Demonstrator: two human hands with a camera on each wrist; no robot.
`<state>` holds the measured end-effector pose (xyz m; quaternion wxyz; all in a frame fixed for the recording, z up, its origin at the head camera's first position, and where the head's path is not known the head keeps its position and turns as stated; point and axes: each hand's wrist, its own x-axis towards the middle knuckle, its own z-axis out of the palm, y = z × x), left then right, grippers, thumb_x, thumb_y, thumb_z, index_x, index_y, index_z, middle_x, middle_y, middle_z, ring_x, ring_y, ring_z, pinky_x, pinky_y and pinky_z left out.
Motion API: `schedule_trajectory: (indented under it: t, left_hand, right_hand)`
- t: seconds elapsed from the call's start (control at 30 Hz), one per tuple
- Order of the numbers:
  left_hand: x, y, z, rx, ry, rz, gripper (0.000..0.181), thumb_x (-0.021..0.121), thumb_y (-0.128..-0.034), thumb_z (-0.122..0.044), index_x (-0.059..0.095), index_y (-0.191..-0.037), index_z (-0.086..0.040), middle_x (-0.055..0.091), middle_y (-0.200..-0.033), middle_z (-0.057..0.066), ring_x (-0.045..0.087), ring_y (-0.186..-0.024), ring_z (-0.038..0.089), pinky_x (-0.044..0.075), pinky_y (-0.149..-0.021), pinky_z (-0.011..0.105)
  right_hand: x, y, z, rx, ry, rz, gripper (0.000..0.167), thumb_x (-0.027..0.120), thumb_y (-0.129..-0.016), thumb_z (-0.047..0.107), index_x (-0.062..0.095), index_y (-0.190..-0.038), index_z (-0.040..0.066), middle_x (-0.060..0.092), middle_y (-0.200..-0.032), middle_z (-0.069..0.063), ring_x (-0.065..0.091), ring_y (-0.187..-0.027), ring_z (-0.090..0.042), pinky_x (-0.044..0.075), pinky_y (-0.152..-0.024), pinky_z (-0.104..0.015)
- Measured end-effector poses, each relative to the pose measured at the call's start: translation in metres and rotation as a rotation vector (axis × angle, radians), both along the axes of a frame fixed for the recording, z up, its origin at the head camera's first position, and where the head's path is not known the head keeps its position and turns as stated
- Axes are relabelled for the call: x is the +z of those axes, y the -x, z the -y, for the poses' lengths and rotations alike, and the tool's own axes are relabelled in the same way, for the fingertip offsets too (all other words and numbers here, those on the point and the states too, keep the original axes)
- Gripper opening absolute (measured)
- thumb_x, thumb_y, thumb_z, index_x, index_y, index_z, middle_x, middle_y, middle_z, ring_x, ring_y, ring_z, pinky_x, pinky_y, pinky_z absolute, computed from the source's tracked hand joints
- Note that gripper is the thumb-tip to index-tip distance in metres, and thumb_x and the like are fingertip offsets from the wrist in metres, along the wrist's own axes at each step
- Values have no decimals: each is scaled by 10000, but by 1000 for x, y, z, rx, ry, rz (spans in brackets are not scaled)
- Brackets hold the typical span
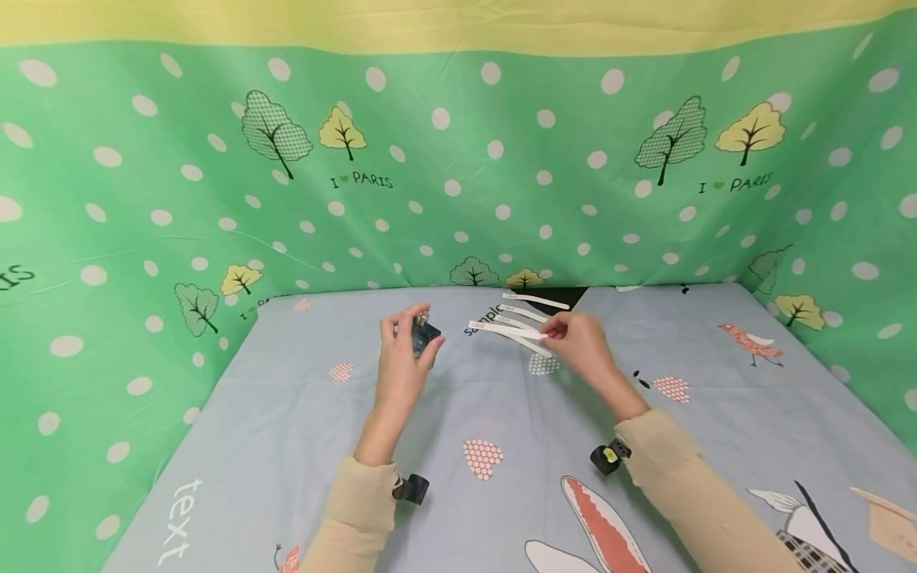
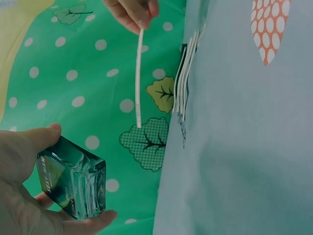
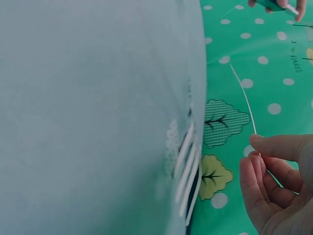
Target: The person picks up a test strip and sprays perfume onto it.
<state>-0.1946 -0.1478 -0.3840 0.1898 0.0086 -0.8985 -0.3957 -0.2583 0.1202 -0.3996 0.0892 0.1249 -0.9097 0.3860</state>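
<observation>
My left hand (image 1: 403, 362) grips a small dark green glass perfume bottle (image 1: 424, 336) above the cloth, its silver spray top near the forefinger. The bottle (image 2: 73, 178) appears tilted in the left wrist view, with pale lettering on one face. To its right, my right hand (image 1: 583, 350) pinches one end of a narrow white paper strip (image 1: 505, 329) between thumb and fingers. The strip's free end points toward the bottle, apart from it. Below and behind lie several more white strips (image 1: 539, 302), fanned side by side on the cloth; the held strip partly covers them.
A grey-blue printed cloth (image 1: 286, 446) with hearts, birds and lettering covers the table. Green dotted fabric (image 1: 444, 183) with trees hangs behind and along both sides. Small black devices (image 1: 411, 489) are strapped at both wrists.
</observation>
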Motion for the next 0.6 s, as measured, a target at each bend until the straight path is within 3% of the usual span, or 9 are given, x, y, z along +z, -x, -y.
schedule_trajectory:
  t: [0.6]
  left_hand:
    - [0,3,6,3,-2,-1,528,676,-953,-280,434,-1422,-315,400,-1336,172,597,-1155,465,599,-856,528]
  right_hand:
    - [-25,10,2,-18,-85,125,113,796,-797,67,729,-875,19,708,-798,-109,621,-712,-184,488,-635,-262]
